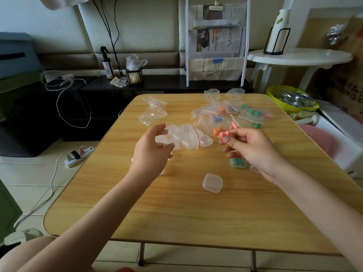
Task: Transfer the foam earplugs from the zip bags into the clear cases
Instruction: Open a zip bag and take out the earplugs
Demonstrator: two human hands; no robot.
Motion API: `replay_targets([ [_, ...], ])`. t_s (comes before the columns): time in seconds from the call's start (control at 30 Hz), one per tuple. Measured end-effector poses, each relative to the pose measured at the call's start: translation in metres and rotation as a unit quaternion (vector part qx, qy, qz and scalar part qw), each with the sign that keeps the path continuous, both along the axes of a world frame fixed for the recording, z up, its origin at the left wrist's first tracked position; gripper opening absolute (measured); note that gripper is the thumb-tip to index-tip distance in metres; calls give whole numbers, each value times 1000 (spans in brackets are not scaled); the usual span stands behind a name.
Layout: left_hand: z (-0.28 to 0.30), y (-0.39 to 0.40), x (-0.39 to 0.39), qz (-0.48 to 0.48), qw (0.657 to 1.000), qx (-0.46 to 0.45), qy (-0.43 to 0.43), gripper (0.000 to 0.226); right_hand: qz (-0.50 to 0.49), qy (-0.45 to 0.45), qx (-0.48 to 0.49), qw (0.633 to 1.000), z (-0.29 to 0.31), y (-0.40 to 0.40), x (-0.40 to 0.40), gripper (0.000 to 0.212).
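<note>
Head view: closed clear case (212, 183) sits between both forearms.

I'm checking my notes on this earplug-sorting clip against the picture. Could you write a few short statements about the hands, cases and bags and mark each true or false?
1. The right hand holds pink earplugs in its fingers. True.
2. The closed clear case in the middle of the table is full of green earplugs. False: it looks empty; green earplugs show in another case under the right hand.
3. The left hand is at a zip bag of clear cases. True.
4. Every zip bag on the table has earplugs in it. False: the zip bags at the far left look empty.
5. The table is bare metal. False: it has a wood-grain top.
</note>
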State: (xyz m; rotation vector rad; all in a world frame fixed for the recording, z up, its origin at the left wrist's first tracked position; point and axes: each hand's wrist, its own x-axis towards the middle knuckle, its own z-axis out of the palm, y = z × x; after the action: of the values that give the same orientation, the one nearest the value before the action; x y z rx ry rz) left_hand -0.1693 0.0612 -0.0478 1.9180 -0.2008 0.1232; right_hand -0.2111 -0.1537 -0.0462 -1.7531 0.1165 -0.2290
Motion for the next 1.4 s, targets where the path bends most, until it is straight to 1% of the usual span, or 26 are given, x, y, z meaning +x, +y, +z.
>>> replay_targets([
  [0.17,-5,-5,-2,-47,999,-22,9,54,-18,-4,-20,1000,-4,-7,-3,13],
  [0.23,-6,-7,-2,-60,998,-28,8,57,-23,-5,-23,999,-4,-9,-5,16],
  [0.3,-6,-9,-2,-60,998,-31,9,59,-30,-5,-27,999,-4,-11,-7,22],
  [0.37,-7,-10,1,-62,997,-52,5,60,-41,-5,-32,999,-2,-12,-11,24],
  [0.5,-5,-9,6,-56,994,-92,-7,60,-53,-5,-12,999,2,-12,-17,24],
  [0.57,-4,-5,11,-49,993,-110,-14,60,-56,-5,-21,998,2,-12,-18,22],
  [0.63,1,-1,19,-46,990,-128,-23,63,-62,-8,-16,998,3,-11,-18,18],
  [0.73,9,5,40,-50,988,-139,-37,68,-70,-2,2,998,4,-9,-19,21],
  [0.8,10,10,56,-59,994,-86,-33,71,-67,4,3,998,4,-7,-21,21],
  [0.83,7,13,63,-61,997,-39,-24,71,-62,7,3,998,3,-7,-21,19],
  [0.9,0,21,76,-44,995,86,-1,70,-51,10,2,999,2,-7,-21,13],
  [0.93,-5,26,82,-39,984,172,17,69,-47,10,0,999,2,-6,-21,11],
  [0.97,-8,29,85,-46,962,266,38,66,-44,10,-3,999,2,-6,-21,10],
  [1.0,-11,33,88,-50,941,332,54,63,-42,10,-7,999,1,-5,-21,10],
  [1.03,-11,36,90,-57,926,370,51,59,-41,10,-9,999,1,-5,-20,10],
  [1.07,-10,37,89,-53,936,343,57,55,-39,10,-11,999,1,-5,-20,10],
  [1.1,-9,37,87,-32,953,295,54,53,-36,9,-11,999,1,-5,-20,10],
  [1.13,-8,38,85,3,967,253,26,52,-30,6,-10,999,1,-5,-20,9],
  [1.17,-7,38,84,33,969,242,-20,52,-25,2,-12,1000,2,-4,-19,8],
  [1.23,-2,37,77,85,955,261,-115,46,-13,-2,-24,1000,3,-3,-20,6],
  [1.3,3,32,68,98,937,269,-197,37,2,-7,-37,999,3,-4,-20,7],
  [1.33,5,27,60,75,933,270,-227,32,10,-7,-43,999,4,-4,-20,9],
  [1.37,5,21,51,27,930,267,-251,27,16,-6,-49,999,5,-4,-21,10],
  [1.4,5,14,38,-41,929,254,-266,25,19,-4,-55,998,7,-3,-22,10],
])
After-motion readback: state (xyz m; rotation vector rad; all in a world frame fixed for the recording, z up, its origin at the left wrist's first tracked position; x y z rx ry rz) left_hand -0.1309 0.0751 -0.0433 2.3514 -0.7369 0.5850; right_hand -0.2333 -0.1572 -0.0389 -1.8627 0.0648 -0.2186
